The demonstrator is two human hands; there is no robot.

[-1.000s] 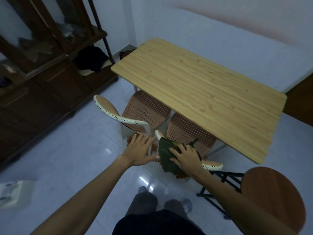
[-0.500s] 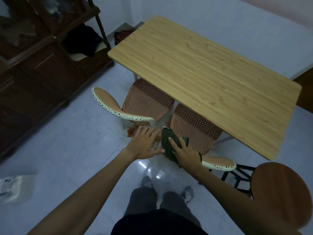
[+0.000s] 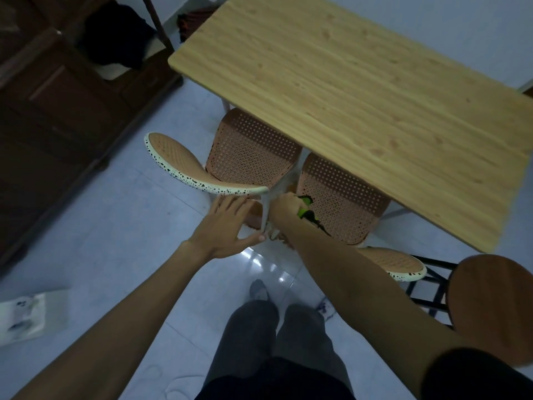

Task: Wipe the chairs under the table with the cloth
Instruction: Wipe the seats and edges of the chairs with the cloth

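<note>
Two orange perforated chairs are tucked under the light wooden table [image 3: 360, 90]. The left chair [image 3: 253, 151] has a speckled cream-edged backrest [image 3: 184, 166]. The right chair [image 3: 343, 197] has its backrest [image 3: 398, 262] partly behind my right forearm. My right hand [image 3: 284, 210] grips a dark green cloth [image 3: 307, 210] at the near-left edge of the right chair's seat; most of the cloth is hidden by the hand and wrist. My left hand [image 3: 227, 223] is open with fingers spread, just below the left chair's backrest, near a cream chair leg [image 3: 265, 209].
A dark wooden cabinet [image 3: 57, 96] fills the left side. A round brown stool [image 3: 490, 301] on a black frame stands at the right. A white object [image 3: 26, 316] lies on the pale tiled floor at the left. My legs and feet are below.
The view has tilted down and closer. My right hand with the cloth has moved from the right chair's backrest edge forward onto its seat. My left hand stays open near the left chair.
</note>
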